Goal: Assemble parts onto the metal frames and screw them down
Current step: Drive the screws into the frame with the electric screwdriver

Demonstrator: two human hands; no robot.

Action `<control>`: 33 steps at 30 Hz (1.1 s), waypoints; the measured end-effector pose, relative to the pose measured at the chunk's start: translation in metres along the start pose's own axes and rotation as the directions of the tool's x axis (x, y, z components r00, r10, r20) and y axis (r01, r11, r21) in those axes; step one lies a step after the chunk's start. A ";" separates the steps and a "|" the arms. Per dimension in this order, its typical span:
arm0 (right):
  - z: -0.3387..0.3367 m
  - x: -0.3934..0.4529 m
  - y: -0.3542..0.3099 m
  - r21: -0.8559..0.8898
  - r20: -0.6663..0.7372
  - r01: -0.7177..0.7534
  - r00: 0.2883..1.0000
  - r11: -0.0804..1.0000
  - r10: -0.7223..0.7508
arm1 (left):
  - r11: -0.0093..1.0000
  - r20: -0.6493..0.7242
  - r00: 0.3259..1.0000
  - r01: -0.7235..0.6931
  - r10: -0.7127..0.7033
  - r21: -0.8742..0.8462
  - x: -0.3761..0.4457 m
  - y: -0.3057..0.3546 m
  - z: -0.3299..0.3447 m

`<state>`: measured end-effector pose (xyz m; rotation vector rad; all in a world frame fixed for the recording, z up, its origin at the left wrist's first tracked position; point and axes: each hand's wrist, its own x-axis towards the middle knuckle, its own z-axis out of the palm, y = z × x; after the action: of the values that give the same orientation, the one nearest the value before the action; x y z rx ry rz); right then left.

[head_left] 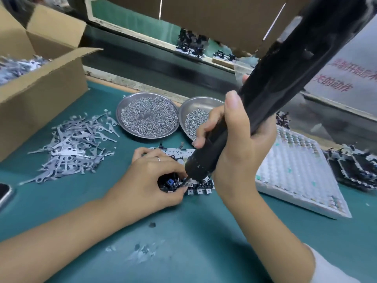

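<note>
A metal frame with black parts on it lies on the green mat at the centre. My left hand curls round its near left end, fingers pinching the black and blue part. My right hand grips a long black electric screwdriver. The tool slants down to the left, and its tip meets the frame right beside my left fingertips. Much of the frame is hidden under both hands.
Two steel dishes of screws stand behind the frame. A heap of flat metal pieces lies at the left, below an open cardboard box. A white compartment tray and finished assemblies sit at the right.
</note>
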<state>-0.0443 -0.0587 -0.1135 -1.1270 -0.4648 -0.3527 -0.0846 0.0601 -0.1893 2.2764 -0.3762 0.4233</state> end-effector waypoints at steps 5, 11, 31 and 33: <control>-0.001 -0.002 0.002 0.003 0.012 0.017 1.000 1.000 -0.017 | 1.000 0.002 1.000 0.017 -0.017 -0.018 -0.001 -0.001 0.000; 0.000 -0.002 0.001 0.019 0.004 0.012 1.000 1.000 -0.012 | 1.000 -0.008 1.000 0.013 -0.013 -0.025 -0.001 -0.001 0.000; 0.002 -0.004 0.003 0.027 -0.006 0.036 0.999 0.999 -0.035 | 1.000 -0.018 1.000 0.005 -0.005 -0.014 0.000 0.001 -0.001; 0.002 -0.005 0.004 0.028 -0.001 0.032 0.999 0.999 -0.032 | 1.000 -0.018 1.000 0.013 -0.013 -0.019 0.000 0.002 -0.001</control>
<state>-0.0466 -0.0552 -0.1181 -1.0933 -0.4863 -0.3734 -0.0857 0.0595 -0.1874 2.2543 -0.3547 0.4324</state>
